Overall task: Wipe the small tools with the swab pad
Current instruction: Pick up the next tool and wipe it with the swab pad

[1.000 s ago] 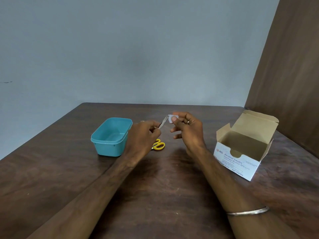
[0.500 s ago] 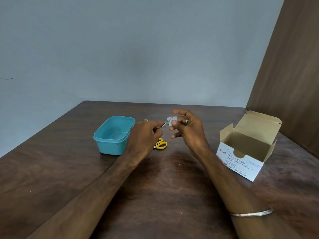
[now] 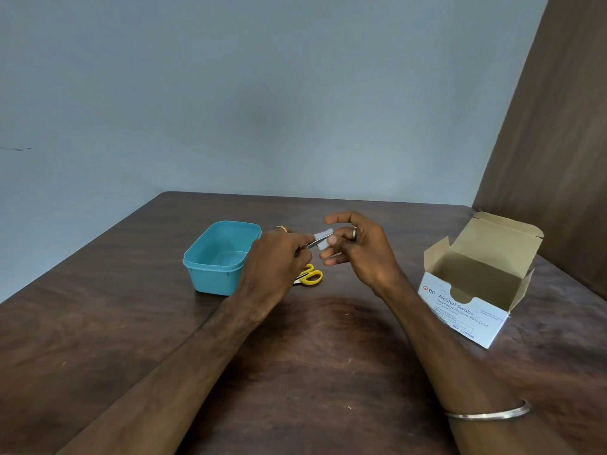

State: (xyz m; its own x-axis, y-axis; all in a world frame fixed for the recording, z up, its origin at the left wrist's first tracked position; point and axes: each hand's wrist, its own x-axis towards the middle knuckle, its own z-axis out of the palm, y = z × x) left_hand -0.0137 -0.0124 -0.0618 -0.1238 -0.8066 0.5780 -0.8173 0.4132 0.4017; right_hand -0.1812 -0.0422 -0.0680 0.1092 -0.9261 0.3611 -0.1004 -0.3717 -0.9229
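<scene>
Above the middle of the wooden table, my left hand (image 3: 279,261) grips a small metal tool, apparently tweezers (image 3: 316,242), whose tip points right. My right hand (image 3: 361,251) pinches a white swab pad (image 3: 323,238) folded around that metal tip, with the index finger lifted above it. Yellow-handled scissors (image 3: 310,275) lie on the table below the hands, partly hidden by my left hand.
A teal plastic tub (image 3: 216,257) stands left of the hands. An open cardboard box of alcohol swabs (image 3: 473,290) sits at the right. A brown wall panel rises at the far right, and the table's far edge meets a grey wall.
The swab pad has slid down along the metal tool toward my left hand. Both hands stay close together above the scissors.
</scene>
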